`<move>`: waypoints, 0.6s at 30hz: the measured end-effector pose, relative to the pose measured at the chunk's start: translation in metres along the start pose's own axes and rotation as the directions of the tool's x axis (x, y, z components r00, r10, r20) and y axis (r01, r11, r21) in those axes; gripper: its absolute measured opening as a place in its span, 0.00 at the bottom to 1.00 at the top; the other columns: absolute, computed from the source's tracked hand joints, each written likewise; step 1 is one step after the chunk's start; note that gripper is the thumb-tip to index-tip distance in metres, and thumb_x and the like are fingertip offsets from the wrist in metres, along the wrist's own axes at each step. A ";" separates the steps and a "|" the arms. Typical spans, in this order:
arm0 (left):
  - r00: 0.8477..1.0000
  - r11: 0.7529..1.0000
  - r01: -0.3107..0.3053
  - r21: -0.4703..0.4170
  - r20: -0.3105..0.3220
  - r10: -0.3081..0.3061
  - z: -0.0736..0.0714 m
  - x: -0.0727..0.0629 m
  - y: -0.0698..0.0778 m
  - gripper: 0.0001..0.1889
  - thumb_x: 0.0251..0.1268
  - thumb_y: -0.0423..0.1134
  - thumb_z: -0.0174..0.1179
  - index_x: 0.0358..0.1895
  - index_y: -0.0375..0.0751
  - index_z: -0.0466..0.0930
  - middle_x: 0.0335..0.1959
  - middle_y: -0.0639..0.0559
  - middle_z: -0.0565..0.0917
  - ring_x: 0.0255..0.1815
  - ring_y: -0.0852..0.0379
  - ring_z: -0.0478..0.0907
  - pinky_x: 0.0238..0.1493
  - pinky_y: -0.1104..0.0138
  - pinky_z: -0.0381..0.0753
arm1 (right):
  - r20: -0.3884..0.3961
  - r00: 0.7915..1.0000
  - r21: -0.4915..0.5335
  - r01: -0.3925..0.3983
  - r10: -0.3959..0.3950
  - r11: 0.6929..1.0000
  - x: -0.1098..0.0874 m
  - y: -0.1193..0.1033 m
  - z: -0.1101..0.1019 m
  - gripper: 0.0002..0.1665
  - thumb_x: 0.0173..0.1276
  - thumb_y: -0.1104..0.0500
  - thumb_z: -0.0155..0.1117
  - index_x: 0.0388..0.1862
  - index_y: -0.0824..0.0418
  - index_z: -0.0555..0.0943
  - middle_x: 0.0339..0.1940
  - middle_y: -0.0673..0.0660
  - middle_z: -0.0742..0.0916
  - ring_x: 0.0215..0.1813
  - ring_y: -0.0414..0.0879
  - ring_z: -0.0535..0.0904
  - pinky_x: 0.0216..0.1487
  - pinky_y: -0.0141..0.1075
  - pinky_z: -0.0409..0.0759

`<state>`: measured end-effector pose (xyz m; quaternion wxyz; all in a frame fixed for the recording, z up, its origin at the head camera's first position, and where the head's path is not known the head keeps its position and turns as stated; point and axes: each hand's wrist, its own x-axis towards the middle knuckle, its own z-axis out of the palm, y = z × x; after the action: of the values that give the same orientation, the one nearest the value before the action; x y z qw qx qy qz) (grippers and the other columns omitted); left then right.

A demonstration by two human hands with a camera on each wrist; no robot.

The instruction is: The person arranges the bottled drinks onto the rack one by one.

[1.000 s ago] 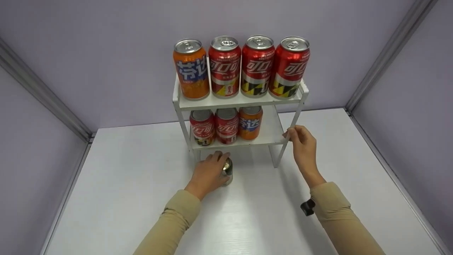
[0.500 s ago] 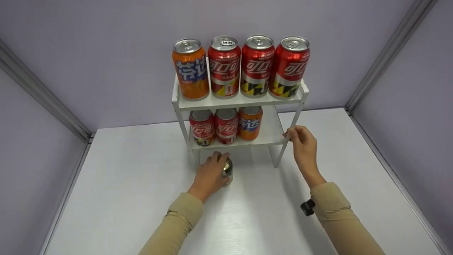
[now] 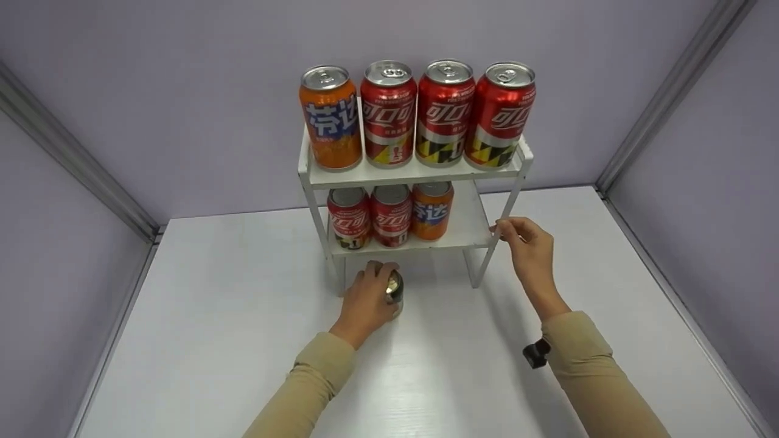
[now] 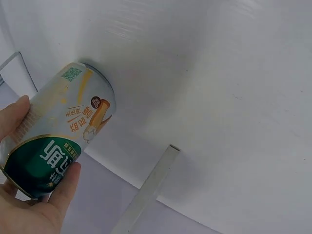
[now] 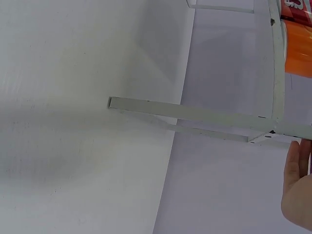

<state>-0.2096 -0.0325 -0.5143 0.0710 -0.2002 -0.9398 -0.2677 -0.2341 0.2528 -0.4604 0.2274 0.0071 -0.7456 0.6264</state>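
My left hand [image 3: 365, 301] grips a white and green drink can [image 4: 73, 109] low at the tabletop, just before the lower front of a white two-tier rack [image 3: 414, 176]. In the left wrist view the thumb and fingers reach round the can's green top end, and its base is close to the table. On the right side, my right hand [image 3: 533, 258] pinches the rack's front right leg [image 5: 195, 112] level with the lower shelf. Only part of that hand shows in the right wrist view, its fingertips against the white bar.
Atop the rack stand an orange can [image 3: 333, 143] and three red cola cans [image 3: 387, 125]. On the lower shelf are two red cans [image 3: 349, 222] and an orange can [image 3: 431, 213], with bare shelf [image 3: 467, 222] to their right. Pale panels [image 3: 231, 109] enclose the white table [image 3: 231, 316].
The left hand and its can have shifted very slightly to the right. The right wrist has moved a little rightward while its fingertips stay at the leg. The cans on the rack stand as before.
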 end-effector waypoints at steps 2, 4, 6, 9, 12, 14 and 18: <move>1.000 1.000 -0.003 -0.016 -0.009 0.003 0.001 0.000 0.002 0.34 0.45 0.32 0.76 0.61 0.44 0.73 0.53 0.40 0.74 0.48 0.40 0.77 0.41 0.48 0.81 | -0.003 1.000 -0.005 -0.009 0.009 1.000 0.001 0.000 0.000 0.14 0.70 0.62 0.64 0.42 0.75 0.83 0.37 0.62 0.88 0.40 0.38 0.85 0.47 0.32 0.81; 1.000 1.000 -0.008 -0.010 -0.009 0.008 0.001 0.000 0.004 0.33 0.46 0.32 0.76 0.60 0.44 0.74 0.52 0.40 0.74 0.48 0.41 0.77 0.42 0.48 0.81 | -0.001 1.000 -0.014 -0.023 0.023 1.000 0.001 0.001 0.000 0.15 0.70 0.61 0.64 0.43 0.75 0.83 0.37 0.63 0.88 0.39 0.38 0.84 0.48 0.31 0.81; 1.000 1.000 -0.002 -0.003 0.005 0.002 0.002 0.001 0.007 0.33 0.46 0.32 0.76 0.60 0.45 0.74 0.53 0.41 0.74 0.48 0.41 0.77 0.43 0.49 0.81 | 0.003 0.999 -0.036 -0.037 0.037 0.999 0.001 0.001 0.000 0.16 0.71 0.59 0.65 0.43 0.74 0.83 0.38 0.63 0.88 0.38 0.38 0.84 0.48 0.31 0.81; 1.000 1.000 -0.017 0.010 0.024 0.017 0.001 0.001 0.015 0.33 0.47 0.33 0.76 0.60 0.46 0.73 0.54 0.42 0.74 0.49 0.42 0.77 0.42 0.50 0.81 | 0.001 0.999 -0.062 -0.047 0.047 0.997 0.000 0.000 0.000 0.16 0.71 0.57 0.66 0.44 0.73 0.84 0.39 0.64 0.88 0.37 0.38 0.84 0.48 0.32 0.80; 0.998 0.999 -0.052 0.014 0.038 0.052 -0.005 0.002 0.027 0.34 0.46 0.33 0.76 0.60 0.47 0.73 0.54 0.43 0.74 0.49 0.43 0.78 0.42 0.51 0.82 | -0.002 0.999 -0.089 -0.047 0.047 0.995 0.000 0.000 -0.001 0.17 0.71 0.57 0.65 0.44 0.72 0.84 0.38 0.62 0.88 0.37 0.38 0.84 0.48 0.32 0.81; 0.996 0.997 -0.083 0.008 0.045 0.083 -0.010 0.003 0.036 0.34 0.46 0.33 0.77 0.60 0.47 0.73 0.54 0.44 0.74 0.49 0.44 0.78 0.43 0.52 0.82 | -0.007 0.999 -0.103 -0.048 0.047 0.994 0.000 0.000 -0.002 0.17 0.71 0.56 0.65 0.44 0.71 0.84 0.37 0.59 0.88 0.37 0.38 0.84 0.48 0.32 0.80; 0.990 0.992 -0.127 -0.008 0.060 0.128 -0.023 0.004 0.057 0.34 0.47 0.35 0.77 0.61 0.48 0.73 0.55 0.45 0.75 0.51 0.46 0.79 0.46 0.53 0.82 | -0.006 0.999 -0.109 -0.049 0.048 0.993 0.000 0.001 -0.002 0.16 0.71 0.56 0.65 0.44 0.71 0.84 0.37 0.58 0.88 0.37 0.38 0.84 0.49 0.32 0.80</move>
<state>-0.1889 0.0012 -0.4669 0.0591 -0.2681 -0.9262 -0.2583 -0.2335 0.2548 -0.4606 0.2132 -0.0244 -0.7783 0.5900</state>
